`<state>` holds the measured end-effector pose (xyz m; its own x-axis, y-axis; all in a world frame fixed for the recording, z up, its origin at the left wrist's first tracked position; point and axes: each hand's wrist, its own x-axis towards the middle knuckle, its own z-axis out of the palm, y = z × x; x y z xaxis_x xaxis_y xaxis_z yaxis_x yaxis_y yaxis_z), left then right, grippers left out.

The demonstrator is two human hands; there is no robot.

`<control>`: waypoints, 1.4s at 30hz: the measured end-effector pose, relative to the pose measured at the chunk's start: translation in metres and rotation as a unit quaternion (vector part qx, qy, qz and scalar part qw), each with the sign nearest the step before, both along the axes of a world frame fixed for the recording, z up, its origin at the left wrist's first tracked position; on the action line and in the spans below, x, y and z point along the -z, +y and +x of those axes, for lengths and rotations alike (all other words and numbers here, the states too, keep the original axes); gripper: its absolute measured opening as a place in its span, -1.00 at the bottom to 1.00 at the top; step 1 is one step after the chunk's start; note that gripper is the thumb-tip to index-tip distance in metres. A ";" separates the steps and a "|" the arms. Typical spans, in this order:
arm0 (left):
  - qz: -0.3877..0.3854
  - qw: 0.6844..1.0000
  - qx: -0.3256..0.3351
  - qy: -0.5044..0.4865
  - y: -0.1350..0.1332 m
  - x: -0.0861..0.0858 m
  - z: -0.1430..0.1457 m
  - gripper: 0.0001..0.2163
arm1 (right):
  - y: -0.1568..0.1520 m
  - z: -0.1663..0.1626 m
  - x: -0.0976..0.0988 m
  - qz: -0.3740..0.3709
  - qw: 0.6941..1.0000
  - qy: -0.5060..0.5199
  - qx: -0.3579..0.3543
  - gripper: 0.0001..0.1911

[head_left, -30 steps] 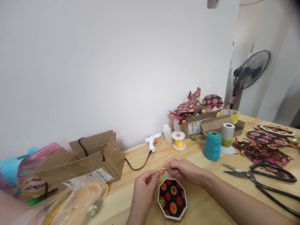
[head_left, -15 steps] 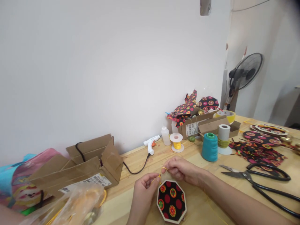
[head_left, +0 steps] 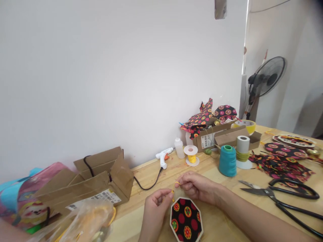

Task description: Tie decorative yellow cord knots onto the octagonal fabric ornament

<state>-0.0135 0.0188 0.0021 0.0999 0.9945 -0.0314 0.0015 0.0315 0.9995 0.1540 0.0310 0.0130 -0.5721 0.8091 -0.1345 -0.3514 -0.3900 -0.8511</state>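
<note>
An octagonal wooden piece covered in black fabric with red and orange circles [head_left: 186, 219] lies on the wooden table [head_left: 214, 174] in front of me. A thin yellow cord [head_left: 174, 187] runs between my hands just above its top edge. My left hand [head_left: 155, 206] pinches one end of the cord with fingers closed. My right hand [head_left: 195, 185] pinches the other end, fingers curled together.
Large black scissors [head_left: 282, 196] lie at the right. A teal thread cone [head_left: 227, 161], a grey spool [head_left: 243, 148], a yellow cord spool [head_left: 191, 154], a glue gun [head_left: 164, 156], a small bottle [head_left: 179, 148], cardboard boxes [head_left: 96, 178] and patterned fabric pieces [head_left: 282, 158] sit around. A fan [head_left: 266, 77] stands behind.
The visible loop of yellow cord has shrunk as my two hands stayed close over the octagon's top edge. The view shifted slightly.
</note>
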 end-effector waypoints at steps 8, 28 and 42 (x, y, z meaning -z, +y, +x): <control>0.020 1.000 -0.004 0.011 0.003 -0.008 -0.002 -0.86 | 0.006 0.001 0.004 -0.004 1.000 0.015 -0.015 -0.83; 0.039 0.998 -0.021 0.040 0.007 -0.001 -0.003 -0.86 | -0.001 -0.006 -0.003 0.066 0.997 -0.032 0.003 -0.81; -0.028 0.999 0.019 -0.014 -0.003 -0.011 0.002 -0.73 | -0.011 -0.020 0.002 0.371 0.865 -0.322 0.104 -0.76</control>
<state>-0.0111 0.0156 0.0130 0.1399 0.9865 -0.0847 -0.0232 0.0887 0.9958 0.1340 0.0203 0.0114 -0.4039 0.8859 0.2282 0.2925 0.3614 -0.8853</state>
